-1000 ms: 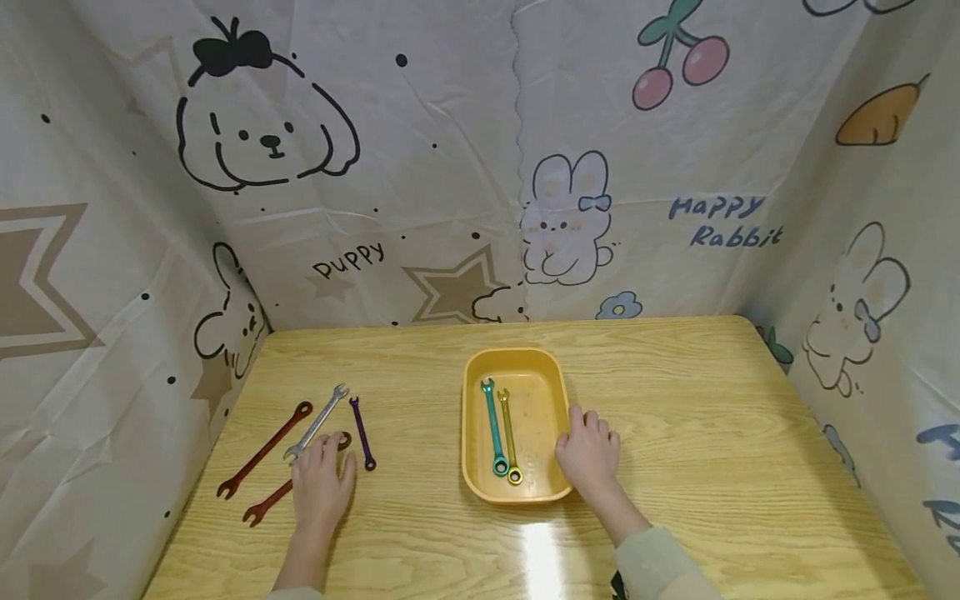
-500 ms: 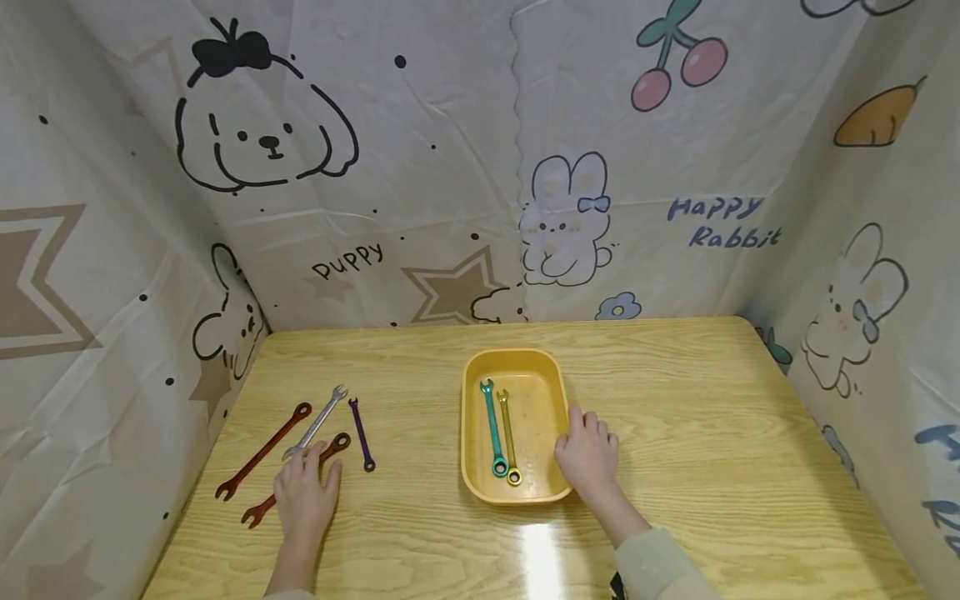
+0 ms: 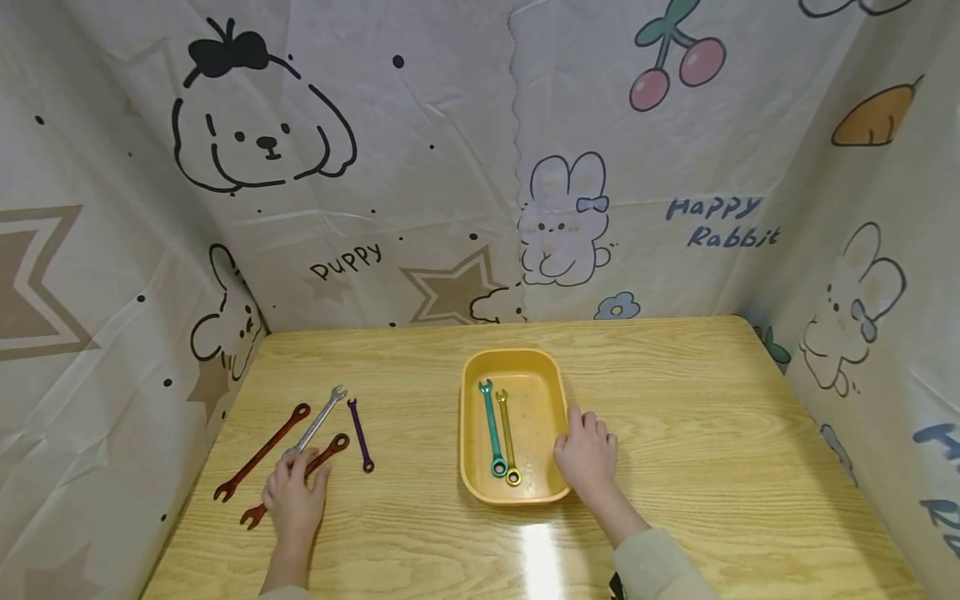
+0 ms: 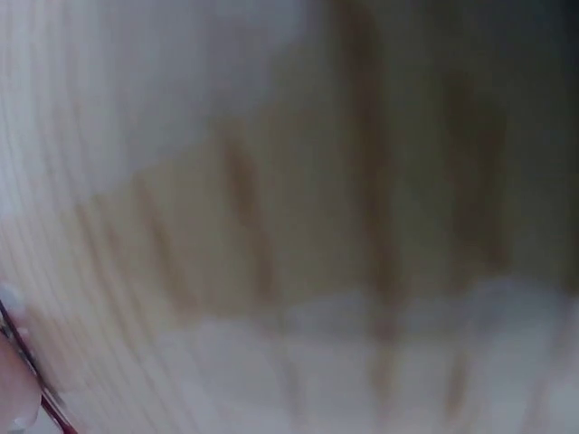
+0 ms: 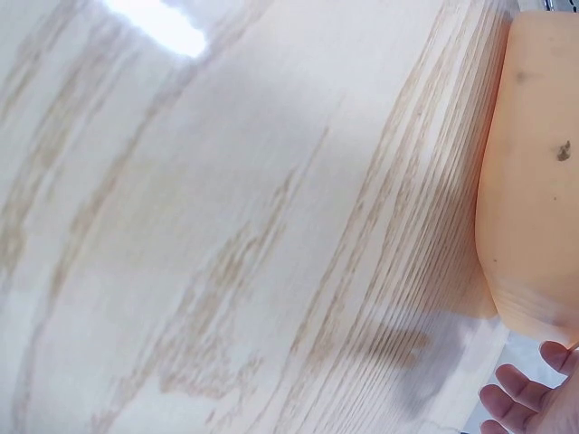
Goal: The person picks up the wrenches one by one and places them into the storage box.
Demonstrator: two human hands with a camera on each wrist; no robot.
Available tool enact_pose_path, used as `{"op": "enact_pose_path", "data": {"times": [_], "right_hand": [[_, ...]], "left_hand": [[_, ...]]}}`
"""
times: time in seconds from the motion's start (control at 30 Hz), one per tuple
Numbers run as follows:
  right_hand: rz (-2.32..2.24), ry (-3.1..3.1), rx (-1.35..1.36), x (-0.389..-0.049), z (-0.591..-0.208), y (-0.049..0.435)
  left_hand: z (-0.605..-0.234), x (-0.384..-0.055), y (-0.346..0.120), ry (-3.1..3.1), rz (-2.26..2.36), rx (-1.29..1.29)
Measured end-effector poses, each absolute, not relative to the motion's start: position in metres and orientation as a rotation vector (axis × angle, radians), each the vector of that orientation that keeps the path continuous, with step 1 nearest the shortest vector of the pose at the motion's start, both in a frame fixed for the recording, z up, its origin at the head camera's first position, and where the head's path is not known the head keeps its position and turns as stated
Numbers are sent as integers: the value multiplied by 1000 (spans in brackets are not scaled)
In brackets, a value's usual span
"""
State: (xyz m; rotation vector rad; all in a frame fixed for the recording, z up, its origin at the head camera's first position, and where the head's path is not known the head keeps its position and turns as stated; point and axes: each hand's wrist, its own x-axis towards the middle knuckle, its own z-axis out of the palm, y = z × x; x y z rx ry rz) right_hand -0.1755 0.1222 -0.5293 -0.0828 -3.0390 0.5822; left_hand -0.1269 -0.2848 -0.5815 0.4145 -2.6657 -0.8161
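My left hand (image 3: 294, 500) is over the middle of the lower red combination wrench (image 3: 330, 452), pinching it between thumb and fingers as it lies on the table. In the left wrist view a fingertip (image 4: 16, 396) meets the dark red wrench (image 4: 56, 414) at the left edge. Close by lie another red wrench (image 3: 262, 452), a silver open-ended wrench (image 3: 322, 418) and a purple wrench (image 3: 361, 437). My right hand (image 3: 588, 454) grips the right rim of a yellow plastic tray (image 3: 471, 433). Inside the tray rest a teal wrench (image 3: 492, 429) and a gold wrench (image 3: 507, 437), side by side.
A pale wood-grain table (image 3: 697, 417) carries everything. Printed fabric (image 3: 435, 192) hangs along its back and both sides. Bare tabletop lies between the loose wrenches and the tray, and right of my right hand.
My left hand has slid left and slightly toward me along the lower red wrench, uncovering its ring end. My right hand stays at the tray's rim, and the wrenches keep their places.
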Motion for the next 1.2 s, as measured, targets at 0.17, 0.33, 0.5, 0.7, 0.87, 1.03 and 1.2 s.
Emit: {"op": "enact_pose_path", "data": {"times": [0.17, 0.33, 0.5, 0.7, 0.87, 1.03, 1.2], "right_hand": [[591, -3035, -93, -175, -529, 121], [595, -3033, -98, -175, -531, 122], [602, -3042, -91, -176, -533, 122], [607, -3045, -87, -176, -533, 122], [608, -3049, -89, -176, -532, 123], [606, -3051, -88, -176, -531, 123], [617, -3048, -89, -175, -530, 122]], "left_hand": [[-584, -127, -288, -2648, -849, 432], [-586, -128, -290, -2626, -908, 437], [-585, -129, -292, -2603, -939, 423], [-584, -130, -290, -2568, -941, 433], [-583, -132, -288, -2528, -936, 433], [-583, -133, -286, -2487, -958, 416], [-584, -133, -285, -2475, -952, 405]]}}
